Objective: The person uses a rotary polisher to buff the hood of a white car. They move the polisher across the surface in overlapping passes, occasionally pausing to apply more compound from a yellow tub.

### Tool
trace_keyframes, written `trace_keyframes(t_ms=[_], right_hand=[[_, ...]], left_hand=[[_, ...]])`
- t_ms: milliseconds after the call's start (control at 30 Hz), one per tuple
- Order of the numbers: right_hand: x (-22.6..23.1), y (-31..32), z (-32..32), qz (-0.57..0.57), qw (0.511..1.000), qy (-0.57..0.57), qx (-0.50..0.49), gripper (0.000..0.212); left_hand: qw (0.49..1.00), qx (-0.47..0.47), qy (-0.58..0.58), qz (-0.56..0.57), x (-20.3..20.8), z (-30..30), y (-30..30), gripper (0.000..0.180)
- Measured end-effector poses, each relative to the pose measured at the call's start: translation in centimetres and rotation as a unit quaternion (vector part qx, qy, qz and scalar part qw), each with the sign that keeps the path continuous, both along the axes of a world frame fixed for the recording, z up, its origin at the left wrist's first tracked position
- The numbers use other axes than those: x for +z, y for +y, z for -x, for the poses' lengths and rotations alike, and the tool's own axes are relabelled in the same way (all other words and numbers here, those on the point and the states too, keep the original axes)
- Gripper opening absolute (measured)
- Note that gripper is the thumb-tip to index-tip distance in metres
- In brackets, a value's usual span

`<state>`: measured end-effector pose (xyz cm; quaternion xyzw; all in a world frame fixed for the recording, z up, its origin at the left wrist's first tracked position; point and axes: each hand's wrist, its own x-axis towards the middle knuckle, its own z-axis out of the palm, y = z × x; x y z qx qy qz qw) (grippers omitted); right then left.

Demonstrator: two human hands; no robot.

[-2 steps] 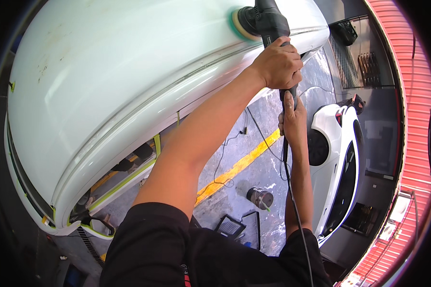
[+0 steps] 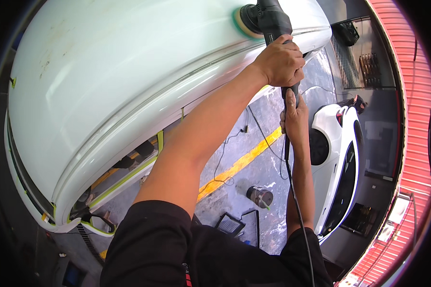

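A black car polisher (image 2: 274,23) rests its green-edged foam pad (image 2: 244,28) on the white car roof (image 2: 129,52), close to the roof's side rail. My left hand (image 2: 283,62) is closed round the body of the polisher, just behind its head. Lower down, the fingers of my right hand (image 2: 295,115) wrap the rear end of the handle, where the black power cord (image 2: 292,191) comes out and hangs past my right arm. Faint brownish spots show on the far left of the roof. What lies under the pad is hidden.
Below the roof edge, yellow-green masking tape (image 2: 124,182) lines the door opening. On the grey floor stand a dark tin (image 2: 260,196) and a black tray (image 2: 230,225), near a yellow line (image 2: 239,165) and loose cables. Another white car (image 2: 337,167) is parked at the right.
The polisher and both hands sit very slightly further right in the picture, and the car roof has shifted a little in view. The grip of both hands looks the same.
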<state>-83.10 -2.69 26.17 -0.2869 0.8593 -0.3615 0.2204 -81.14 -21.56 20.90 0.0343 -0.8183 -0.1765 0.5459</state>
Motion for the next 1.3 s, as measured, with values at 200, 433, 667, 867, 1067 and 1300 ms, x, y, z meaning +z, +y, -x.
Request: trace_keyframes(t_ms=[200,433,667,867,1067,1300], right_hand=[[-1.8,2.5,-5.8,0.009,0.999,-0.003,0.032,0.05],[-1.5,5.8,-13.7,-0.062,0.995,0.049,0.067,0.051],[-1.7,8.1,-19.2,-0.129,0.963,0.07,0.225,0.053],[-2.3,8.7,-14.2,-0.138,0.969,0.074,0.191,0.053],[0.4,3.0,-9.2,-0.072,0.995,0.037,0.063,0.055],[1.0,1.3,-12.3,-0.059,0.997,-0.002,0.053,0.056]], left_hand=[[1.0,-0.012,-0.002,-0.015,-0.5,-7.6,1.6,0.017],[0.999,0.009,-0.016,-0.039,-0.4,-17.3,5.2,0.022],[0.989,0.136,-0.03,-0.046,-1.6,-28.0,9.3,0.034],[0.991,0.127,-0.019,-0.031,-2.0,-22.6,9.5,0.035],[0.999,0.01,0.014,-0.03,0.7,-12.5,2.7,0.02],[0.999,0.002,0.007,-0.04,0.4,-14.4,1.2,0.018]])
